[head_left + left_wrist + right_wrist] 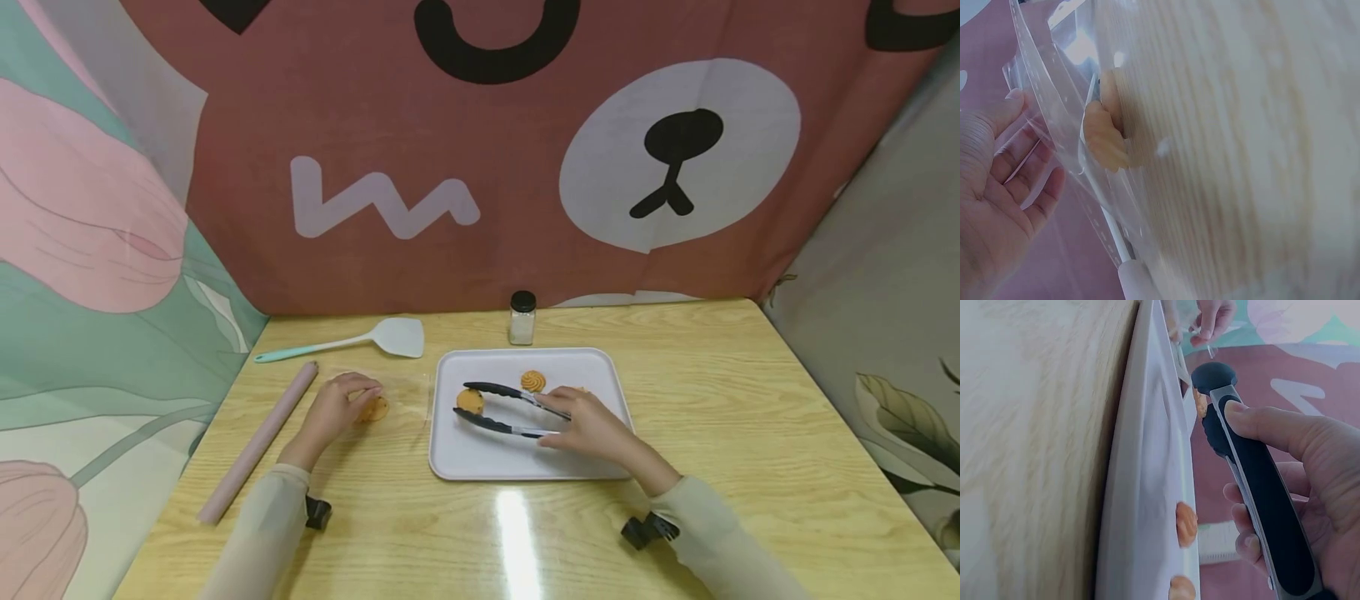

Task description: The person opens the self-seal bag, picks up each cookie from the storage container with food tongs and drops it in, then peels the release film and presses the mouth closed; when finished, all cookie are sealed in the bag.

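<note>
My left hand [335,408] pinches the edge of a clear plastic bag [1066,119] between thumb and fingers. Inside the bag lie cookies [1105,140], low over the wooden table. With my right hand [592,423] I grip black and silver tongs [491,423], thumb along one arm. Between the tong tips is a round cookie [470,402], over the left part of a white tray [480,468]. Behind the tongs a swirled cookie [533,381] rests on the tray. Another cookie [1182,589] sits beside it, mostly covered by my right hand in the head view.
A glass shaker with a black lid [522,318] stands behind the tray. At the back left lies a white spatula with a mint handle [397,337]. A pinkish roll [258,442] stretches along the table's left side. A printed cloth [375,275] hangs behind the table.
</note>
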Available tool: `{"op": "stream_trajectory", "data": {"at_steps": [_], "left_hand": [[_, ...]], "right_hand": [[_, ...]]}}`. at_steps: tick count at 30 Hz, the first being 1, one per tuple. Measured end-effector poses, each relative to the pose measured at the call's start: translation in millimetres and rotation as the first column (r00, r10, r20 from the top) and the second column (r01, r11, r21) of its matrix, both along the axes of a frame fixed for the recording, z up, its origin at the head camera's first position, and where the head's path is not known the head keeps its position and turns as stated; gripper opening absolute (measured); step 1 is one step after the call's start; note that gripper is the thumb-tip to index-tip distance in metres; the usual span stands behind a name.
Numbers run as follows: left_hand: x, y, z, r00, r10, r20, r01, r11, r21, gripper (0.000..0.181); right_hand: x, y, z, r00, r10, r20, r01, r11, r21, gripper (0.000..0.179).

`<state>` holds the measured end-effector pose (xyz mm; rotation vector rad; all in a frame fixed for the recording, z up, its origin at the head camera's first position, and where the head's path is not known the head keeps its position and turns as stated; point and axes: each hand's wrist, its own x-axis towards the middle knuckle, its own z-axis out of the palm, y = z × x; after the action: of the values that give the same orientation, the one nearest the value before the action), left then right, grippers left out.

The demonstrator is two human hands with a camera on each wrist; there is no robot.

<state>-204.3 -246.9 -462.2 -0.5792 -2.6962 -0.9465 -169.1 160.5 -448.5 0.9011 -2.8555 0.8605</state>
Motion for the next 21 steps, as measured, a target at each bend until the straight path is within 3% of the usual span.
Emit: {"op": "stream_trajectory", "data": {"at_steps": [21], "left_hand": [[1.2, 0.8, 1.7, 0.999, -0.003, -0.035, 0.003, 1.0, 0.007, 0.011]], "right_hand": [[-26.2, -56.7, 7.6, 0.989, 0.117, 0.086, -0.12, 0.992, 0.032, 0.067]]}}
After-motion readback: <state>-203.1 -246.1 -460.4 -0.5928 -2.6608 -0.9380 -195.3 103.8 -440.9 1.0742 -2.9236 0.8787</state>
